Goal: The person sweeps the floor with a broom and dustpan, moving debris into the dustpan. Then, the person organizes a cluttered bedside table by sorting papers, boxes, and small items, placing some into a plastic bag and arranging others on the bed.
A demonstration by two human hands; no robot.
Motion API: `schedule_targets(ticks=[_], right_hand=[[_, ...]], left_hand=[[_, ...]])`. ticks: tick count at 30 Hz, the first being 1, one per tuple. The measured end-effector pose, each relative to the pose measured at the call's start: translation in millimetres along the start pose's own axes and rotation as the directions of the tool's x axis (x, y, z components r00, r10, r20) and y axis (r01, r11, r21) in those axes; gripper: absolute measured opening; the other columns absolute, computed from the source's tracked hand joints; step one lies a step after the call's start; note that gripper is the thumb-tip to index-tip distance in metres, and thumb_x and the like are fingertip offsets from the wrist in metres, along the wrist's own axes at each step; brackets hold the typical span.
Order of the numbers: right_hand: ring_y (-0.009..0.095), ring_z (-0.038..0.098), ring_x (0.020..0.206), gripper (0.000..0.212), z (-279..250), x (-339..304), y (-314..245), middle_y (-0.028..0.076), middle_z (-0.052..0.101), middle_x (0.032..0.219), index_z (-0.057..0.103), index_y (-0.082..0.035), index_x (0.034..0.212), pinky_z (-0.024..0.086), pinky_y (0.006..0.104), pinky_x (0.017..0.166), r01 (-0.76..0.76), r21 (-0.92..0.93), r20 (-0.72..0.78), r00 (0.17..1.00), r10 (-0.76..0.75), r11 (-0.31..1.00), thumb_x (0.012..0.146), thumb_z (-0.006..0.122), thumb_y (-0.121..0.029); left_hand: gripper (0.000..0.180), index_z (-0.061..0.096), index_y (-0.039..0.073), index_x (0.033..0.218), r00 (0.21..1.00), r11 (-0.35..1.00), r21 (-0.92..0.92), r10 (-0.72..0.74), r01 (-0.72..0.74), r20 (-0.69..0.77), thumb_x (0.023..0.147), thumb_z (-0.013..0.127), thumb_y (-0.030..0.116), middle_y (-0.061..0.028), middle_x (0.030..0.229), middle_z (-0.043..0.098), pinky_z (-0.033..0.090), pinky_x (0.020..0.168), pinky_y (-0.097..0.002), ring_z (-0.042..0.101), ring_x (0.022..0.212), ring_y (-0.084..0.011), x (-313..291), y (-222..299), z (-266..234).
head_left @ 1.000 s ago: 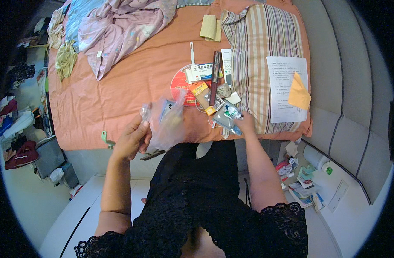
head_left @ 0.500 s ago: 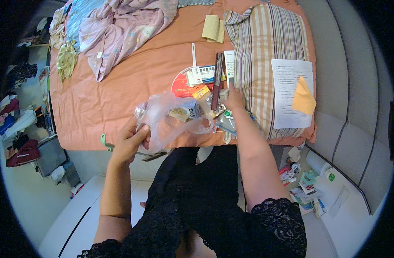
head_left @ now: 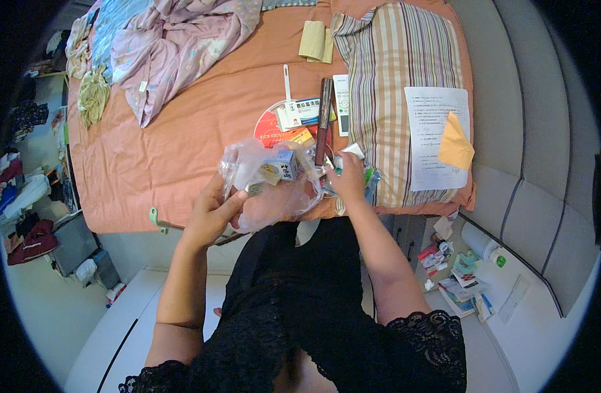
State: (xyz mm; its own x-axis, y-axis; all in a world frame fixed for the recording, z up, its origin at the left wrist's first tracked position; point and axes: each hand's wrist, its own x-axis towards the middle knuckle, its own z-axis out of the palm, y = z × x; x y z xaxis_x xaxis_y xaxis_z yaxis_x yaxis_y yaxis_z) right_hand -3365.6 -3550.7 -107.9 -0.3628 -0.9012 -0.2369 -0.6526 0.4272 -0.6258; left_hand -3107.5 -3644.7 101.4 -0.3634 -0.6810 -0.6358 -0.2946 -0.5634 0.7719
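My left hand [head_left: 216,208] is closed on the rim of a clear plastic bag [head_left: 248,203] at the near edge of the bed. Inside the bag show a small blue-and-white box [head_left: 285,165] and a pale yellowish item [head_left: 270,174]. My right hand [head_left: 349,178] is just right of the bag, thumb and fingers apart over small shiny packets. A white piece [head_left: 353,150] lies beside its fingertips; what lies under the hand is hidden. Just beyond stand out a dark brown folded fan-like stick [head_left: 324,121] and a white remote control [head_left: 341,105].
Left of the brown stick lie a red round fan [head_left: 266,128], a white card holder [head_left: 289,118], flat boxes [head_left: 309,111] and an orange packet [head_left: 300,135]. A striped pillow [head_left: 386,98] carries a printed sheet [head_left: 431,170] and orange paper [head_left: 455,143]. Yellow paper [head_left: 313,40] lies farther off.
My right hand has moved left and nearer, from the remote's end to the small packets; the remote's near end now shows. My left hand still holds the bag, slightly farther right.
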Motion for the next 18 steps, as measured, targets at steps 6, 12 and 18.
schedule_targets(ticks=[6,12,18], right_hand=[[0.031,0.046,0.114,0.033,22.6,24.0,63.0,0.01,0.054,0.115,0.055,-0.008,0.113,0.039,0.0431,0.091,0.204,-0.517,-0.01,0.97,-0.243,0.832,0.08,0.054,-0.015],[0.027,0.047,0.11,0.026,19.8,60.1,69.1,0.007,0.055,0.108,0.058,-0.011,0.107,0.039,0.0406,0.087,0.314,-0.638,0.303,0.942,-0.146,0.703,0.084,0.047,-0.016],[0.028,0.052,0.095,0.025,2.9,56.6,79.7,0.011,0.056,0.099,0.057,-0.009,0.104,0.044,0.0408,0.078,0.337,-0.65,0.344,0.93,-0.132,0.681,0.08,0.051,-0.013]], left_hand=[[0.048,0.038,0.005,0.133,0.999,1.0,0.004,-0.021,0.021,-0.045,0.089,0.057,0.011,0.0022,0.068,0.048,0.04,0.044,-0.0201,0.046,0.054,-0.0053,-0.1,-9.9,-12.4],[0.056,0.031,0.006,0.139,0.999,1.0,0.008,-0.02,0.021,-0.043,0.089,0.057,0.011,0.0016,0.069,0.046,0.04,0.044,-0.0201,0.044,0.053,-0.0054,3.0,-8.1,-8.2],[0.05,0.036,0.005,0.135,0.999,0.999,-0.029,0.018,-0.019,-0.047,0.089,0.056,0.011,0.0016,0.068,0.046,0.039,0.043,-0.0205,0.044,0.052,-0.0054,4.1,-8.5,-10.0]])
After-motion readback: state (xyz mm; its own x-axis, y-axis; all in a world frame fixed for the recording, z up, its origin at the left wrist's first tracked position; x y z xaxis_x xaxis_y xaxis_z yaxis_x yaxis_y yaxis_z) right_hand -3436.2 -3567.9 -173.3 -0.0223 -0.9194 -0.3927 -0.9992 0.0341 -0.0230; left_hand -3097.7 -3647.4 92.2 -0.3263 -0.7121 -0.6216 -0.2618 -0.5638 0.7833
